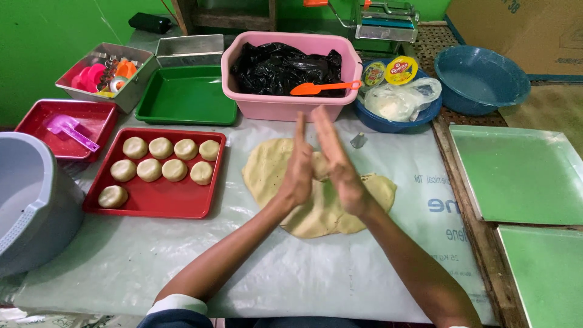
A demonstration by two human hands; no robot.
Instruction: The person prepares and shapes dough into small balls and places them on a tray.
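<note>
The left hand and right hand press palm to palm, fingers straight and grasping nothing visible, above the flat sheet of pale dough lying on the plastic-covered worktop. Left of it, a red rectangular tray holds nine round dough pieces. Behind, a pink plastic tub holds a black bag with an orange scraper across its rim, and a blue bowl carries two round yellow-lidded packs.

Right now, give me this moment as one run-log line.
left hand: palm against right | right hand: palm against left | under hands: dough sheet | left of it: red tray, nine dough balls
</note>
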